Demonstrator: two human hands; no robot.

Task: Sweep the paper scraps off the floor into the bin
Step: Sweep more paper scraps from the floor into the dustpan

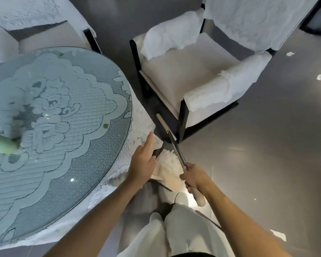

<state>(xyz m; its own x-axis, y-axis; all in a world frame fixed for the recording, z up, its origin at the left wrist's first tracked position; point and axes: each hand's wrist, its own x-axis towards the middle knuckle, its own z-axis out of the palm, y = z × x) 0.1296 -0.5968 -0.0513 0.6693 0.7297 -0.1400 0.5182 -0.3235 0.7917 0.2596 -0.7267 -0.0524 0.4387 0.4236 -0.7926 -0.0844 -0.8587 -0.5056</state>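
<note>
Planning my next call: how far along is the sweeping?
Done: a heap of scraps lies on what looks like a dustpan. In hand: the right hand grips the long handle; the left hand is open beside the tablecloth corner. Left: loose scraps lie on the floor, and no bin is in view.

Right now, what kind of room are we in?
Likely a home dining or sitting area: a round glass table over a lace cloth, cushioned chairs draped in lace, and paper scraps on a grey floor.
</note>
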